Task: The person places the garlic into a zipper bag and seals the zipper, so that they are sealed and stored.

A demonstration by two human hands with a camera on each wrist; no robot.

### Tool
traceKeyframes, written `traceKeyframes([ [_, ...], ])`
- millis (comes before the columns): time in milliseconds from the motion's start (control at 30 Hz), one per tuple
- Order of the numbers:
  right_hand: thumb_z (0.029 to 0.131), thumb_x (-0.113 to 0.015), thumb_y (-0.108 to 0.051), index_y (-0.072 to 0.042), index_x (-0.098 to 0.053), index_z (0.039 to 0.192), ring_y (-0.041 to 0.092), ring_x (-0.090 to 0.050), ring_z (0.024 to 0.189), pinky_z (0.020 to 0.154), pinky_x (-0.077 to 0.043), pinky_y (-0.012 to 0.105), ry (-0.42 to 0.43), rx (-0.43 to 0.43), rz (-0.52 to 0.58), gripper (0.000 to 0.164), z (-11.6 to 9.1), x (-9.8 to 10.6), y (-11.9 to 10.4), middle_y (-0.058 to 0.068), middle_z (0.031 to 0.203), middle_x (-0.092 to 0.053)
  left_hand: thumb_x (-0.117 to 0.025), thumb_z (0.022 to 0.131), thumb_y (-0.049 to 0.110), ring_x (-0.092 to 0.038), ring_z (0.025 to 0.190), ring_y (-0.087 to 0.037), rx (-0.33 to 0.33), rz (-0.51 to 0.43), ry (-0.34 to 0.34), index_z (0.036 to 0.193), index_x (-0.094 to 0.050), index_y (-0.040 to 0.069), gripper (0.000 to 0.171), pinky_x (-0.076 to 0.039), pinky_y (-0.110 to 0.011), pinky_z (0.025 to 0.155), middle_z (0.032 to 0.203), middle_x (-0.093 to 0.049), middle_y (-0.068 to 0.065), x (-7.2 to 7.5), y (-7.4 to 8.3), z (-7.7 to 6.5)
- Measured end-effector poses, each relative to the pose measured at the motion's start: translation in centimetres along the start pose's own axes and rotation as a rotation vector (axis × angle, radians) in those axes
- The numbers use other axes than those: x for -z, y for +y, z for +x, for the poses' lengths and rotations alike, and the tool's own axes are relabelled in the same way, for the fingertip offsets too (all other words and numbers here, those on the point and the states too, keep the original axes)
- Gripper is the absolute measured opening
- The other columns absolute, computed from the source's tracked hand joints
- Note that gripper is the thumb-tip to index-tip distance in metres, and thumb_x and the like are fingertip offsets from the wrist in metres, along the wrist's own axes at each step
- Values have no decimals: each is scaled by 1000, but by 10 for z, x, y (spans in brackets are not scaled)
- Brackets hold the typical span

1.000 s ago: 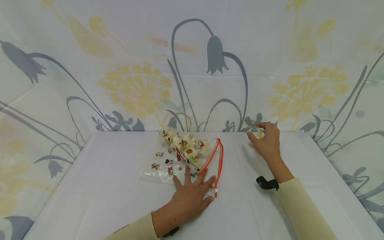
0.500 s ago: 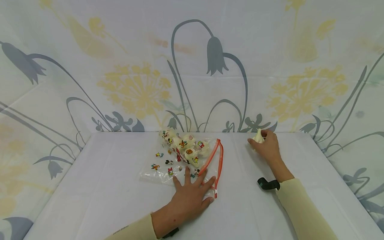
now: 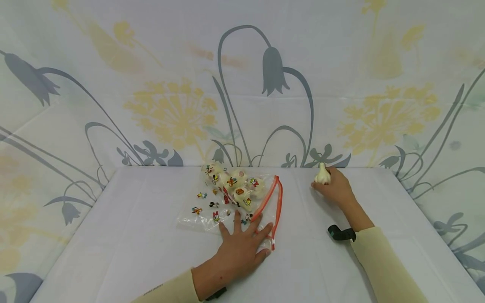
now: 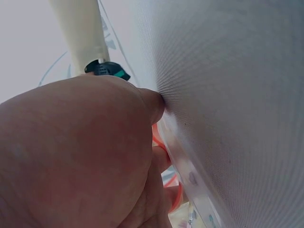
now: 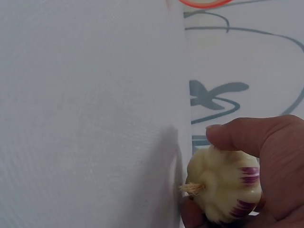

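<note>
A garlic bulb (image 3: 322, 175), white with purple streaks and a tuft of dry roots, is gripped between the thumb and fingers of my right hand (image 3: 336, 187). Its stem points up in the head view, and the right wrist view has its root end (image 5: 192, 188) right at the white cloth. My left hand (image 3: 242, 250) lies flat with fingers spread, pressing the lower right part of a clear plastic bag (image 3: 202, 221). Cartoon figures are printed on the bag, and its mouth has a red zip edge (image 3: 279, 198). Several pale garlic bulbs (image 3: 238, 174) bulge inside its upper part.
White cloth covers the table (image 3: 125, 235), which ends at the back against a flower-printed curtain (image 3: 242, 105). A black wrist strap device (image 3: 341, 233) sticks out from the right wrist toward the left.
My right hand has moved slightly left and down with the garlic bulb, which has turned stem-up and shows more fully. The left hand and the bag have stayed in place.
</note>
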State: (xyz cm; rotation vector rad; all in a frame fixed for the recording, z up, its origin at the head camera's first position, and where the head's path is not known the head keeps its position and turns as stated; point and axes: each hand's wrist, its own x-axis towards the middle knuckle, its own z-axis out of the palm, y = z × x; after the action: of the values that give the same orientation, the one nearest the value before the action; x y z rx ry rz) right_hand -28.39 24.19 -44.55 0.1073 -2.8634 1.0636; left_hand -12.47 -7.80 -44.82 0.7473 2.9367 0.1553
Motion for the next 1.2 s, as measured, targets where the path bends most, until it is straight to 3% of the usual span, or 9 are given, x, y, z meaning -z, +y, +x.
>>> traceKeyframes([
  [333, 96, -76, -25, 19, -39, 148, 42, -59, 102, 79, -50, 45, -58, 2, -5, 78, -5, 3, -10, 38, 128, -57, -53, 106, 60, -28, 151, -62, 0, 12, 8, 164, -41, 38, 63, -34, -88, 99, 172, -35, 0, -5, -1, 1],
  [567, 94, -79, -27, 14, -43, 147, 36, -60, 96, 76, -48, 39, -128, 35, -31, 76, -5, 4, -15, 29, 118, -63, -54, 105, 60, -29, 150, -61, -3, 26, 13, 164, -42, 38, 64, -35, -87, 99, 172, -35, 0, -3, -1, 0],
  [933, 87, -87, -26, 8, -57, 135, 26, -57, 85, 71, -46, 36, -174, 189, -75, 66, -12, 0, -35, 16, 103, -65, -53, 105, 59, -26, 151, -62, 1, 4, -6, 164, -41, 38, 64, -34, -88, 99, 173, -34, 0, -2, -1, 0],
  [1200, 85, -89, -28, -3, -65, 127, 20, -57, 84, 73, -48, 36, -331, 273, -84, 54, -19, 2, -46, 4, 96, -65, -51, 106, 61, -27, 151, -61, 7, 27, -13, 165, -39, 39, 64, -34, -87, 100, 173, -33, 1, -4, -1, 1],
])
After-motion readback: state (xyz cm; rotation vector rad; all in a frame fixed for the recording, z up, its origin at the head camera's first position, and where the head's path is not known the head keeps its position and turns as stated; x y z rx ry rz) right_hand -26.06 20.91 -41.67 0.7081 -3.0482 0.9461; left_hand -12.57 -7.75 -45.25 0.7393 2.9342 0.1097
